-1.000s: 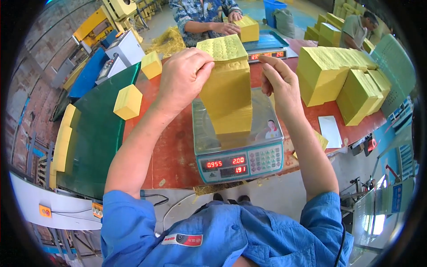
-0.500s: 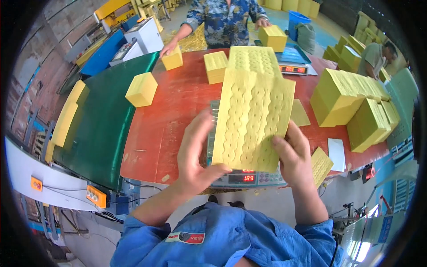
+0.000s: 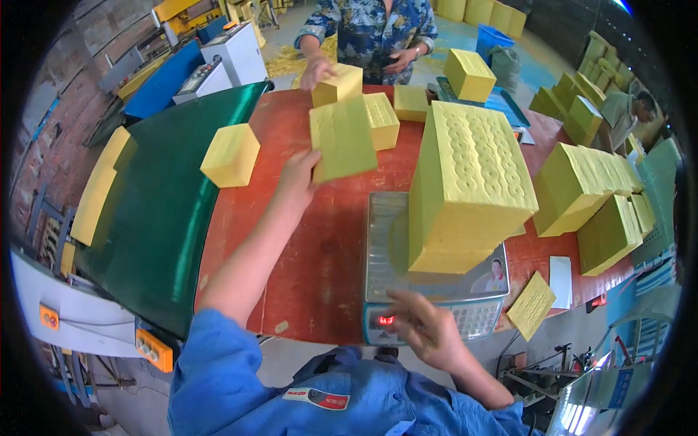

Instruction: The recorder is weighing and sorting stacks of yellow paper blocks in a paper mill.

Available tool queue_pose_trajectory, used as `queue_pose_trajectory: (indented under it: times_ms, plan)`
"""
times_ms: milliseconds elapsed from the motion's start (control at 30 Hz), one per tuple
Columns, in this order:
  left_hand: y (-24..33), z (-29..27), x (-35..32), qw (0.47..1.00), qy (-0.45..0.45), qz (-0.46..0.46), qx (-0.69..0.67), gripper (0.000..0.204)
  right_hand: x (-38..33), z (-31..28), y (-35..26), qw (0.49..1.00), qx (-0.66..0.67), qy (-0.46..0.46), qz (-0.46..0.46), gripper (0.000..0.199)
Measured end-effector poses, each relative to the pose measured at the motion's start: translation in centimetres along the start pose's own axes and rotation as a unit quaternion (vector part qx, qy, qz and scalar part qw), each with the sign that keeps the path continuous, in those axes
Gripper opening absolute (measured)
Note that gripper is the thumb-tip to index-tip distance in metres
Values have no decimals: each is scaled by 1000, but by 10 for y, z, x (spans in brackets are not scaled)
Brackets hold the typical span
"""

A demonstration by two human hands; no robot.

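My left hand (image 3: pixel 297 176) reaches away over the red table, shut on the near edge of a thin bundle of yellow paper sheets (image 3: pixel 343 142). That bundle is held up in front of small yellow paper stacks at the table's far side. My right hand (image 3: pixel 435 336) is open, fingers apart and holding nothing, over the front panel of a digital scale (image 3: pixel 385 221). On the scale's metal pan stands a tall stack of yellow paper (image 3: pixel 465 203), its top sheet punched with rows of curved cuts.
A co-worker's hand (image 3: pixel 318 73) rests at a paper stack (image 3: pixel 339 85) across the table. Left is a green conveyor belt (image 3: pixel 163 189) with a yellow block (image 3: pixel 231 155) by its edge. More stacks (image 3: pixel 582 185) stand right, near a loose yellow sheet (image 3: pixel 531 305) and white paper (image 3: pixel 560 282).
Both hands held the yellow paper sheets over the scale. My left hand has carried them away to the far left; my right hand has let go. The co-worker's stack has moved right.
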State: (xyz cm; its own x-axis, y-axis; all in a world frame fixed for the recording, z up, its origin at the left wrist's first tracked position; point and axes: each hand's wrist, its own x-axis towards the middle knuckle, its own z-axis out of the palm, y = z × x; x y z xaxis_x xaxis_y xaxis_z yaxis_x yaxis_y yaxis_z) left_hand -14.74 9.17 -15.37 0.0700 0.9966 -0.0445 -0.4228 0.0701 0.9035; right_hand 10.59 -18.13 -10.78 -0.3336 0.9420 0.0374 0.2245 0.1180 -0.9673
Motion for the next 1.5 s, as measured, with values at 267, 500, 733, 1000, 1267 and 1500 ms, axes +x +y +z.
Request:
queue_pose_trajectory:
  times_ms: [267, 500, 733, 1000, 1267, 1500]
  plan:
    - [-53, 68, 217, 998, 53, -24, -11, 17, -24, 20, 25, 980, 28, 114, 159, 39]
    - [-78, 59, 260, 978, 148, -64, 131, 15, -16, 29, 21, 968, 83, 152, 180, 36]
    - [-76, 54, 250, 911, 186, -12, 367, 16, -8, 44, 31, 954, 165, 186, 169, 27]
    - [-92, 62, 222, 834, 154, 68, 526, 37, -25, 41, 30, 966, 116, 158, 172, 33]
    - [-33, 12, 98, 941, 23, 103, 322, 43, -49, 31, 36, 990, 51, 97, 87, 32]
    - [25, 44, -148, 959, 39, 91, 264, 20, -90, 1, 31, 997, 46, 58, 20, 30]
